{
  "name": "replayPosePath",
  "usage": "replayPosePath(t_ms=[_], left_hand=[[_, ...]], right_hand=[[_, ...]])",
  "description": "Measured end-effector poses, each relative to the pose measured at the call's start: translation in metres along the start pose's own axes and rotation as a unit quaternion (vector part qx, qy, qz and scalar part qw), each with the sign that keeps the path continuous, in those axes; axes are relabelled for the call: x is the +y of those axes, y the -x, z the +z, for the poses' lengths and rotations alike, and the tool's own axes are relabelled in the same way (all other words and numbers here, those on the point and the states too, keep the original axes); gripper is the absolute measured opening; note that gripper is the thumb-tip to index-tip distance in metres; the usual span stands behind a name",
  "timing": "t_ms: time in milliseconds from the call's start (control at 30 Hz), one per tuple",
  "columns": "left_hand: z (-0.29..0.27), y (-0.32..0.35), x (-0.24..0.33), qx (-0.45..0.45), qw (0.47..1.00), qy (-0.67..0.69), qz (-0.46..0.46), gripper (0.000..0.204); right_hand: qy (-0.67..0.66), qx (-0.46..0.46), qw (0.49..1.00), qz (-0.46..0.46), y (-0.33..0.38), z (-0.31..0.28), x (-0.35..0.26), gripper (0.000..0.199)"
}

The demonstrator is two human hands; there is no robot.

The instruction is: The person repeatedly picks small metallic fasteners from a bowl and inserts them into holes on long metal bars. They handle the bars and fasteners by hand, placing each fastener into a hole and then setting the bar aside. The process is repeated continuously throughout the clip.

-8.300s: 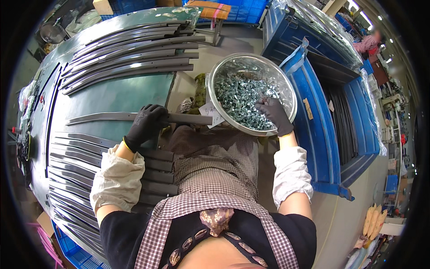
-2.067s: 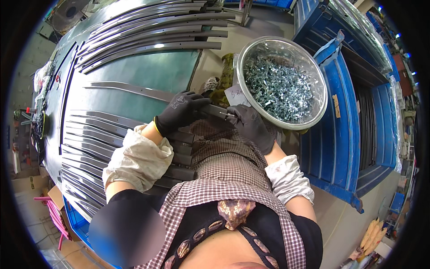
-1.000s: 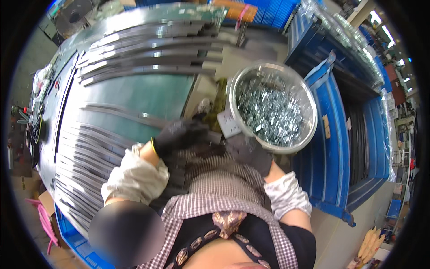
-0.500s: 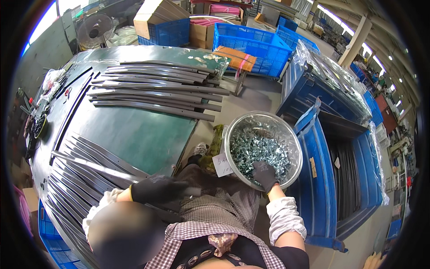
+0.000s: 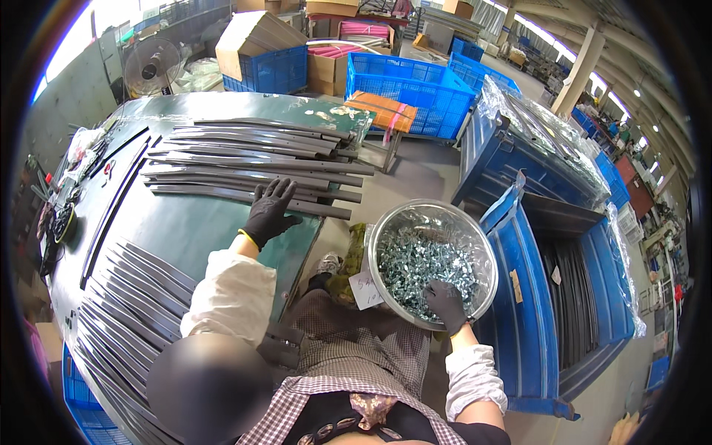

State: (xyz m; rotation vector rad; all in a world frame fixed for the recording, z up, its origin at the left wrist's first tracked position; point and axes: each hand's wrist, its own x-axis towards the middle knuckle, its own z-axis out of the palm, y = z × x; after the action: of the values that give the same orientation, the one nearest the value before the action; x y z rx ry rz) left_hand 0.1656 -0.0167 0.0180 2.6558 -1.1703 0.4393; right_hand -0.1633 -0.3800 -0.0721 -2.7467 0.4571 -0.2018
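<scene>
The left hand (image 5: 268,213) lies spread flat on a dark metal strip (image 5: 245,194) at eleven o'clock on the worktop (image 5: 200,237). The right hand (image 5: 445,304) digs into screws (image 5: 423,263) in the steel bowl (image 5: 382,230) at three o'clock; its grip cannot be told. Seemingly a fetching step.

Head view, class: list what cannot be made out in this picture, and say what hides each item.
- Right hand: its fingertips are buried in the small metal parts of the metal bowl, so any grip on a part is hidden.
- Metal parts: too small to tell their kind.
- Left hand: the palm faces down on the dark curved strips, so contact beneath is unseen.
- Strips at lower left: their ends are cut off by the fisheye rim.
</scene>
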Motion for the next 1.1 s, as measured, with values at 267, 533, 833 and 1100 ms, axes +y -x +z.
replayPosePath(t_ms=[267, 533, 833, 1100], left_hand=[[0.009, 0.024, 0.037, 0.128, 0.986, 0.104, -0.012, 0.041], [0.0, 0.039, 0.032, 0.049, 0.998, 0.019, 0.032, 0.02], [0.035, 0.087, 0.068, -0.011, 0.981, 0.04, 0.189, 0.022], [0.017, 0.1, 0.072, -0.032, 0.969, 0.091, 0.228, 0.033]], right_hand=[[0.146, -0.109, 0.983, 0.018, 0.004, 0.014, 0.0, 0.036], [0.047, -0.063, 0.997, 0.001, 0.003, 0.007, 0.002, 0.023], [-0.302, -0.104, 0.945, 0.065, -0.002, -0.024, 0.021, 0.023], [-0.102, -0.101, 0.987, 0.066, -0.01, -0.055, 0.021, 0.034]])
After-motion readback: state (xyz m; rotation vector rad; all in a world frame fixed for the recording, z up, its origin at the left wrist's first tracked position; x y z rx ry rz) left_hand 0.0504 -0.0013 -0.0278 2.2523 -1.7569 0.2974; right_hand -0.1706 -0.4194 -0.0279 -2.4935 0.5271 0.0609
